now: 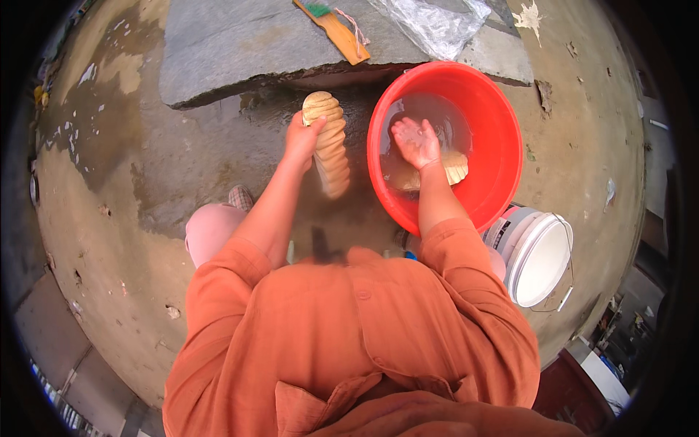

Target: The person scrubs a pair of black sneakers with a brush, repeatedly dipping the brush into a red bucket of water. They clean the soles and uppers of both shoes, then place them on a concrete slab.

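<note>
My left hand (306, 139) grips a ridged beige item, apparently a slipper (330, 153), by its upper part over the wet ground. Its lower end hangs down and looks slightly blurred. Inside the red plastic bucket (494, 142), my right hand (418, 142) is palm up and slightly cupped, wet, with no object in it. Cloudy water (448, 117) covers the bucket's bottom. A second ridged beige item (456, 166) lies partly under that water, below my right wrist. My forearm hides some of it.
A stone slab (235, 49) lies ahead, bearing a wooden-handled brush (341, 35) with green bristles and a clear plastic bag (437, 24). On its side at the right rests a white pail (540, 259) with a wire handle. The concrete floor (109, 207) is partly wet.
</note>
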The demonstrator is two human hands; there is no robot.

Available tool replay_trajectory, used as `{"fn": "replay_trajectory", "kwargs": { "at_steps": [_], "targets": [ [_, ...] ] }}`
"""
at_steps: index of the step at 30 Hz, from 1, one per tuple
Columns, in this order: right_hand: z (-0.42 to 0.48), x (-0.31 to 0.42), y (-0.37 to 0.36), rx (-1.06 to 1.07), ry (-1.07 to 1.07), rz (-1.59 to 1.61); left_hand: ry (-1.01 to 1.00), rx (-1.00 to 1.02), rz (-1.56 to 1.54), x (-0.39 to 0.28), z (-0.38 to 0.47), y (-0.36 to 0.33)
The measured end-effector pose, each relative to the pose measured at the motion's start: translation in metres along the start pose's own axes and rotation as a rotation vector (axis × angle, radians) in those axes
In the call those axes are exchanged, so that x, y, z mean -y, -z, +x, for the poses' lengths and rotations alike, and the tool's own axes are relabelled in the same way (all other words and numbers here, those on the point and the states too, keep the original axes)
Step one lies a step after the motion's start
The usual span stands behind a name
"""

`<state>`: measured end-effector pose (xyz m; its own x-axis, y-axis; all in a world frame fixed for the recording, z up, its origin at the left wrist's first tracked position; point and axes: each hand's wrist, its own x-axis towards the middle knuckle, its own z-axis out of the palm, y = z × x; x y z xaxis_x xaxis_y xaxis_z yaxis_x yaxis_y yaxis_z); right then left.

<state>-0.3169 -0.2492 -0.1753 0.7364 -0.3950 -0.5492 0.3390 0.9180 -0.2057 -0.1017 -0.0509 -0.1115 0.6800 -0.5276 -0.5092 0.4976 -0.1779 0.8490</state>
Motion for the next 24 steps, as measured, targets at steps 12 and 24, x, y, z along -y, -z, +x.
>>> {"fn": "replay_trajectory", "kwargs": {
  "at_steps": [12,24],
  "targets": [
    [-0.05,-0.012,-0.233,0.375,-0.167,-0.958,0.117,0.085,-0.155,0.007,0.046,-0.043],
    [0.03,0.037,0.007,-0.764,0.211,-0.489,0.056,0.012,0.002,0.0,0.039,-0.026]
  ]
}}
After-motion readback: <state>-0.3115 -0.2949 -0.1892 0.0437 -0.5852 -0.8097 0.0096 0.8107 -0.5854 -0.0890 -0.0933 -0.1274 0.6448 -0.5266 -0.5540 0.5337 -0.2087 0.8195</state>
